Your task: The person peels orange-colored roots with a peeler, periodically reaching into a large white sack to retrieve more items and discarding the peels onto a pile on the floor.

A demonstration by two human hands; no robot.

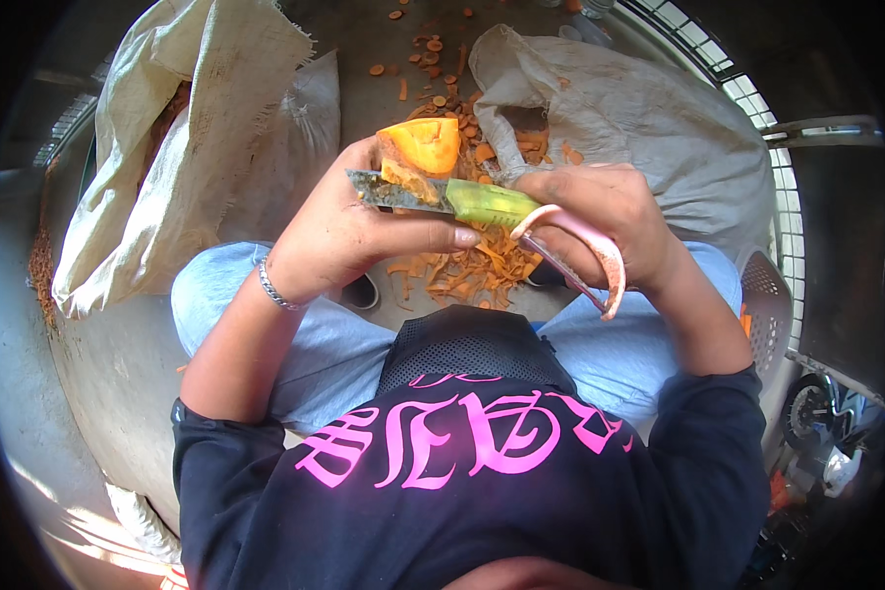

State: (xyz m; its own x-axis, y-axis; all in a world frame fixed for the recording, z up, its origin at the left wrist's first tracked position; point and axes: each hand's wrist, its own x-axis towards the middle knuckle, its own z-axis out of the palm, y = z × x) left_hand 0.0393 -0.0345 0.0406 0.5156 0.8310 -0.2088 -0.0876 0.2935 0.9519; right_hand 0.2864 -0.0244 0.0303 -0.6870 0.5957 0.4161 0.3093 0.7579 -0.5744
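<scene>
My left hand (332,228) grips a thick orange vegetable piece (429,144), likely carrot, with a cut face turned up. My right hand (605,210) is closed around the translucent yellow-green handle (487,203) of a knife. Its stained, flat blade (372,193) points left, over my left hand and just above the thumb. A smaller orange slice (409,181) lies against the blade beside the larger piece. Also held in my right hand is a pink vegetable peeler (590,240), hanging toward me from the fingers. The left fingertips are hidden behind the vegetable.
Orange peelings (479,273) and round slices (434,46) litter the floor between my feet and beyond. A woven sack (169,147) stands at left; another sack (627,125) lies at right. A perforated plastic basket (767,317) is beside my right knee. A motorcycle (818,405) is farther right.
</scene>
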